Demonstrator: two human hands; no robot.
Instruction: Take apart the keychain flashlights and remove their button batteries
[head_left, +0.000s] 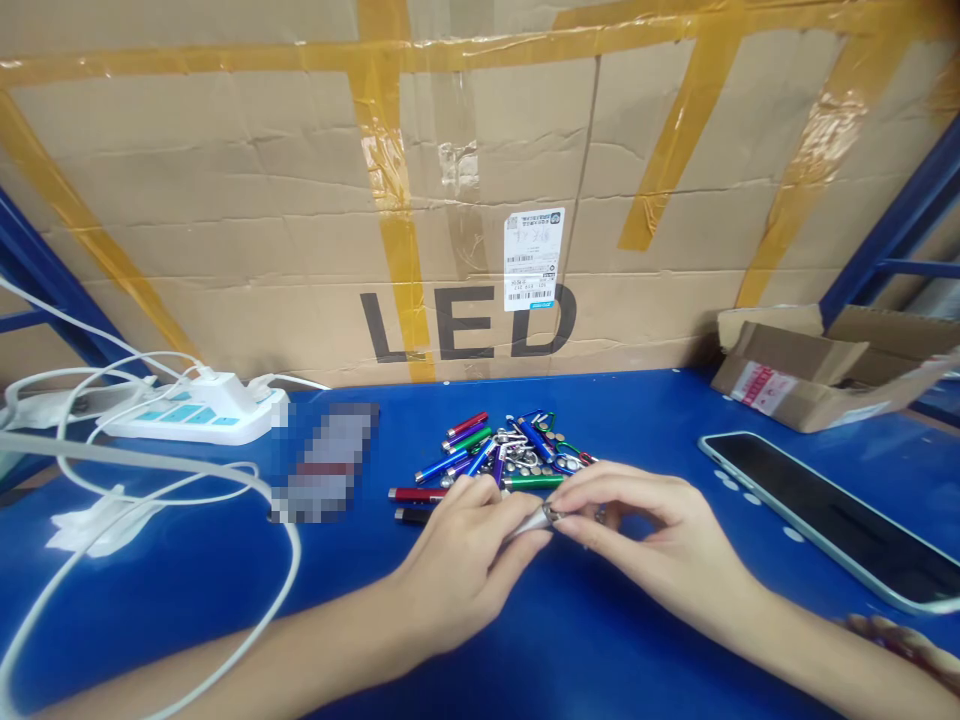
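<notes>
Left hand (471, 550), from my end of the link: thumb and fingers pinching a slim silver tube (532, 522), knuckles up. Right hand (660, 525): thumb and forefinger pinched on a small metal end piece (553, 514) at the tube's right end; other fingers curl loosely. I cannot tell whether that piece is seated or separate. Tube sits between the two hands, on the near side of the penlight pile (480, 459), centre of my view.

White cables (298, 545) loop over the left side, beside crumpled plastic (105, 525) and a white power strip (176, 413) with pale blue panels, a plug (225, 393) in it. Next, a pixelated patch (337, 460); I cannot make out what lies under it. Middle: the pile, with penlights in red, blue, purple, green, mixed with carabiner clips (511, 437) and small silver button cells (513, 467). A dark red penlight (416, 495) and a black one (412, 516) lie just beyond the left hand, partly covered by it; a green one (534, 482) lies behind the tube. Far right: white discs (793, 535) near a pale-edged smartphone (832, 520), its screen dark, on the blue tabletop (585, 640). Behind it, a small open cardboard carton (810, 402). Across the back stands a big carton (262, 200) lettered LED, amber tape (382, 130) and a shipping label (532, 260) on it.
</notes>
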